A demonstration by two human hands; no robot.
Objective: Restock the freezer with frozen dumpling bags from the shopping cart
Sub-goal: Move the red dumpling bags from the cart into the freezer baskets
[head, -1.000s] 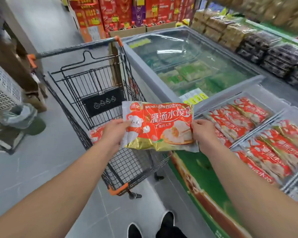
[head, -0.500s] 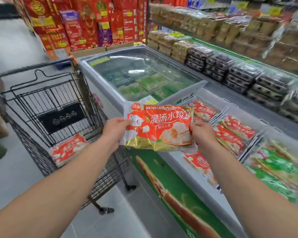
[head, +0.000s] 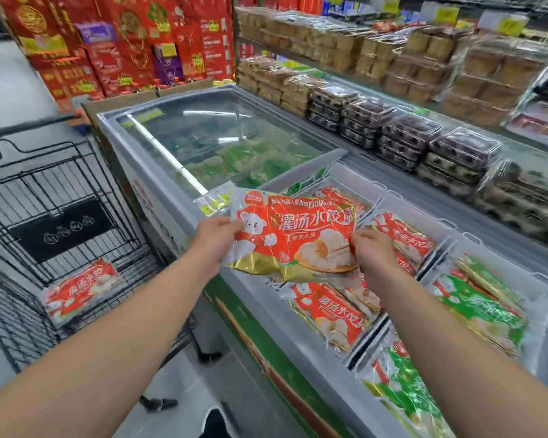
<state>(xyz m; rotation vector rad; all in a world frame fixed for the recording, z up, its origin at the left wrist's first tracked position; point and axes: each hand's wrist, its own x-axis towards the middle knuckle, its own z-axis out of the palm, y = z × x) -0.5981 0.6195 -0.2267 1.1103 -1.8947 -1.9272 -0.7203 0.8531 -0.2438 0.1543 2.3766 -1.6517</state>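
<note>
Grey tiled floor [head: 16, 86] runs down a shop aisle; red gift boxes [head: 114, 42] are stacked at the far end, and shelves [head: 424, 67] of clear-packed goods line the right side under bright, even light

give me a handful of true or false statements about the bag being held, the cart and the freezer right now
1. Both hands, the left hand and the right hand, grip the red and gold plastic dumpling bag by its side edges. True.
2. The black wire shopping cart has no bags left in it. False: one red dumpling bag lies on its floor.
3. The held bag hangs over the open section of the grey chest freezer. True.
4. Every bag in the freezer is red. False: green dumpling bags fill the compartments to the right.
5. The whole freezer is uncovered. False: a sliding glass lid covers its far section.
</note>
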